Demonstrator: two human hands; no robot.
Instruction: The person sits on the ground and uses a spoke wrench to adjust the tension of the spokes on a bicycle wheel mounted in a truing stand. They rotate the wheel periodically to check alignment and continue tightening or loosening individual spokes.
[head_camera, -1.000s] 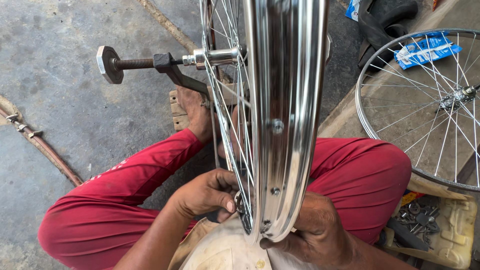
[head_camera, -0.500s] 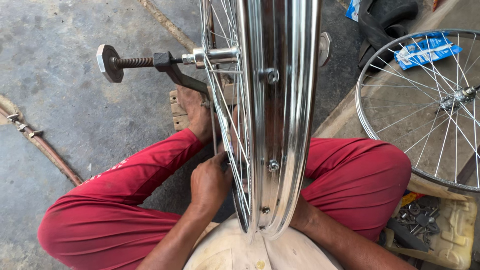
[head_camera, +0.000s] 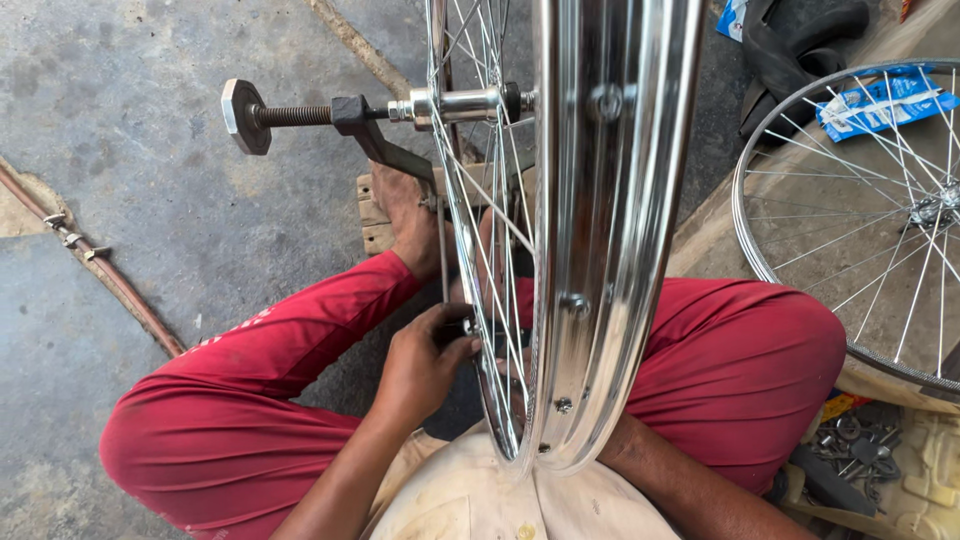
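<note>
Between the person's knees a shiny wheel (head_camera: 610, 250) is standing upright, seen edge-on, its hub axle sitting in a dark metal stand (head_camera: 350, 125) with a threaded bolt sticking out to the side. At the spokes (head_camera: 480, 250), the left hand (head_camera: 425, 365) is pinching a small dark tool with fingers closed together, pressing it against a spoke near the rim. Behind the rim the right hand is lying hidden; only its forearm (head_camera: 690, 490) is showing, so whether it is gripping anything cannot be told. Red trousers (head_camera: 250, 400) are framing the wheel on both sides, and a bare foot (head_camera: 405, 215) is resting on a wooden block under the stand. Off to the right a second wheel (head_camera: 860, 220) is lying flat, near a yellow tray (head_camera: 930, 480) of small metal parts. Grey concrete floor (head_camera: 130, 220) is spreading all around.
</note>
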